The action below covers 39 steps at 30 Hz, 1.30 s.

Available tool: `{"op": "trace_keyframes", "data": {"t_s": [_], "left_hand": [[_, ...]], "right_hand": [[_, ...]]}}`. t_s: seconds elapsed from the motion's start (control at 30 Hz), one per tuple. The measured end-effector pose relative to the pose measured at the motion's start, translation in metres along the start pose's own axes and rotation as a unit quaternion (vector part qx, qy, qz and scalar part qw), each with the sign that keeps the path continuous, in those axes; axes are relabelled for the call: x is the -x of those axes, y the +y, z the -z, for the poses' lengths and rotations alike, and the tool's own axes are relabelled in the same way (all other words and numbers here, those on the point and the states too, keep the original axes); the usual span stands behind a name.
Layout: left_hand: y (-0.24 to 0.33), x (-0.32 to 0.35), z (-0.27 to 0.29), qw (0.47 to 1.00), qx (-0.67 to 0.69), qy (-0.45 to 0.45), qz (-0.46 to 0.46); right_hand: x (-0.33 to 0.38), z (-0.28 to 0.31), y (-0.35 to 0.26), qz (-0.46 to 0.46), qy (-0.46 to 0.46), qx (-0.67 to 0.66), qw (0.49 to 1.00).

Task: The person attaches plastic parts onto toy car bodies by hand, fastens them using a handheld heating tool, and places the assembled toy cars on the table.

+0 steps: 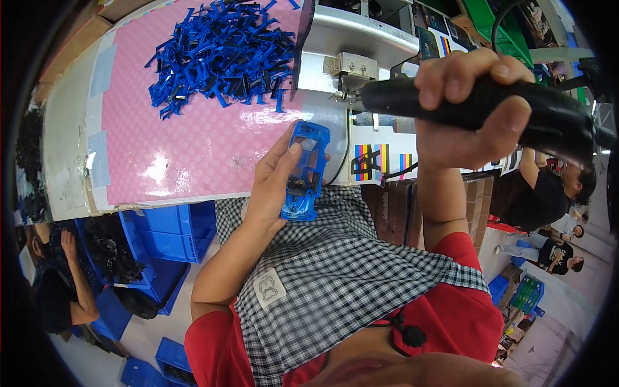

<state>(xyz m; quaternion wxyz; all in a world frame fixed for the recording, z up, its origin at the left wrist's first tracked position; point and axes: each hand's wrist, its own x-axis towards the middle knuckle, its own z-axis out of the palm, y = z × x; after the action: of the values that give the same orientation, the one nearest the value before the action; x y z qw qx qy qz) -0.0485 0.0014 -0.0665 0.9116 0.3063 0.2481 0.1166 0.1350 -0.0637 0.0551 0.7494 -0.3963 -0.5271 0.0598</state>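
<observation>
My left hand (271, 177) is closed round the side of a translucent blue toy car body (305, 171), holding it upright just off the table's front edge. Dark and clear parts show inside the shell. Up at the right, my right hand (474, 106) wraps round a thick black tapered handheld tool (393, 98); its exact kind I cannot make out. The narrow end points left, overlapping a small metal bracket (353, 68) in the view. A heap of small blue and black plastic clips (222, 55) lies at the far left on a pink dotted mat (174, 151).
A metal machine frame (361, 32) stands behind the mat. Blue crates (161, 232) sit below the table at the left, one with black parts. Green bins (496, 29) are at the far right. Other people (538, 193) work to the right and left.
</observation>
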Motion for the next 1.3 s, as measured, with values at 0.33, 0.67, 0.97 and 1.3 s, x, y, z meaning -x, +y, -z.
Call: {"op": "trace_keyframes", "data": {"t_s": [0.33,0.67,0.97,1.3], "left_hand": [[0.0,-0.002,0.002,1.0,0.003,-0.001,0.005],[0.006,-0.002,-0.001,1.0,0.022,0.007,0.012],[0.006,-0.002,0.002,0.999,0.032,-0.003,0.018],[0.009,-0.002,-0.004,0.999,0.035,0.018,0.018]], "right_hand": [[0.004,-0.005,0.012,-0.022,0.06,0.032,0.997],[0.038,-0.033,0.019,-0.086,0.023,0.055,0.994],[0.038,-0.037,0.033,-0.088,-0.024,0.064,0.994],[0.034,-0.037,0.03,-0.118,-0.033,0.027,0.992]]}}
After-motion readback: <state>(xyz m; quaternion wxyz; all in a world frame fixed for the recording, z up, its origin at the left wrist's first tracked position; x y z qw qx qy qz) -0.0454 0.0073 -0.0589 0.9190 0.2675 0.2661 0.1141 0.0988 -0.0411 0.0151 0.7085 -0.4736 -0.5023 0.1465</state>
